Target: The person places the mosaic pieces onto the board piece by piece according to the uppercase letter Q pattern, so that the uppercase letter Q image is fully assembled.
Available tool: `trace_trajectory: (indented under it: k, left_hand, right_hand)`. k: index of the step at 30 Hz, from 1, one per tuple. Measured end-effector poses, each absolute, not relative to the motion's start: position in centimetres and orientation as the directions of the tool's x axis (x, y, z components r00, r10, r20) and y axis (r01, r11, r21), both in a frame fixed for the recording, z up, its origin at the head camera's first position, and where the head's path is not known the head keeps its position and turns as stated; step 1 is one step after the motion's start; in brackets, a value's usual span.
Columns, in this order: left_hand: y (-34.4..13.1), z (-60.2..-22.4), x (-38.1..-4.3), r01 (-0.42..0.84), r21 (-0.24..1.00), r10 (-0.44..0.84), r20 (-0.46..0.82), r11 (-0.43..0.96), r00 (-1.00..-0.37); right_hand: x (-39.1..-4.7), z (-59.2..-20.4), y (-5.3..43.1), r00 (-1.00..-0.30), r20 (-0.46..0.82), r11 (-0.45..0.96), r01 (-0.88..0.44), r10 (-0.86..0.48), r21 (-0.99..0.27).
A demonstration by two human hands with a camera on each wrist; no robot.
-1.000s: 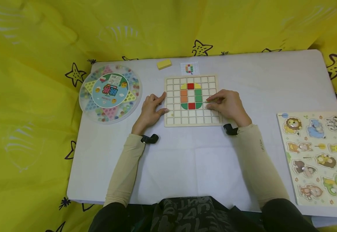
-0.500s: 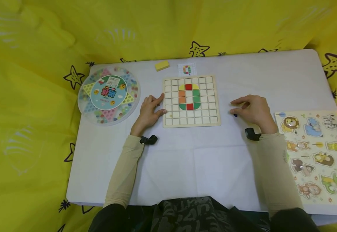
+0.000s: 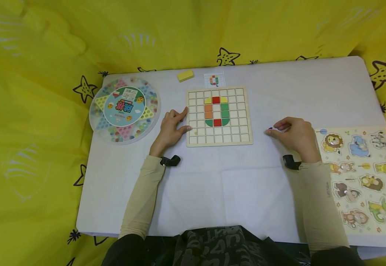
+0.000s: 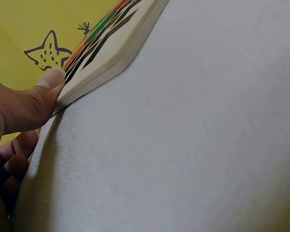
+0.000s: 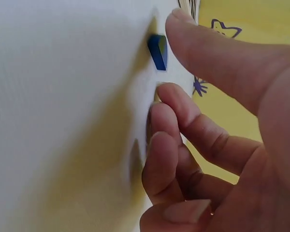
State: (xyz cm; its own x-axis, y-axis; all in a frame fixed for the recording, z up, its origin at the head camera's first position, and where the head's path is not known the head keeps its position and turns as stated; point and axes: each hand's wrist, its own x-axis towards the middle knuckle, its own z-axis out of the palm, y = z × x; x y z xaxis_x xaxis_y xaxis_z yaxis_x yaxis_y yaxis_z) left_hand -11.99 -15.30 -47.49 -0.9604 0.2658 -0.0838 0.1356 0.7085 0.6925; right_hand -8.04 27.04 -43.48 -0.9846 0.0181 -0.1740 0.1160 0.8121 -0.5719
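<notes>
A wooden grid board (image 3: 242, 131) lies mid-table, with red, yellow, orange and green tiles (image 3: 217, 122) forming a ring among its pale squares. My left hand (image 3: 170, 127) rests against its left side, index finger and thumb spread apart; in the left wrist view the thumb (image 4: 52, 77) presses on the board's edge. Right of the board, my right hand (image 3: 296, 136) is low over the table around a small dark blue piece (image 3: 270, 128). In the right wrist view this blue piece (image 5: 158, 52) sits between the thumb and the loosely bent fingers, with a gap to each.
Behind the board lie a pattern card (image 3: 214, 79) and a yellow block (image 3: 185, 75). A round marble game box (image 3: 124, 107) is at the left. An animal puzzle board (image 3: 359, 181) lies at the right, partly under the right sleeve. Yellow cloth (image 3: 193, 33) hangs behind the table.
My right hand has left the board's right side and moved right, then slightly nearer, to the blue piece. The left hand stays at the board, whose tiles look the same.
</notes>
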Motion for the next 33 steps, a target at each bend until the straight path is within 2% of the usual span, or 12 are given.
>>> trace_trajectory:
  k: [14, 33]
  left_hand:
    - [-15.3, -47.5, -12.0, 0.143, 0.691, 0.271, -0.080, 0.709, -0.959]
    - [-15.3, -47.3, -11.9, 0.161, 0.672, 0.278, -0.070, 0.723, -0.958]
  right_hand:
    - [-8.5, -43.8, 25.8, -0.968, -0.244, 0.827, 0.091, -0.057, -0.554]
    - [-7.6, -44.0, 26.2, -0.983, -0.166, 0.806, 0.031, -0.084, -0.591]
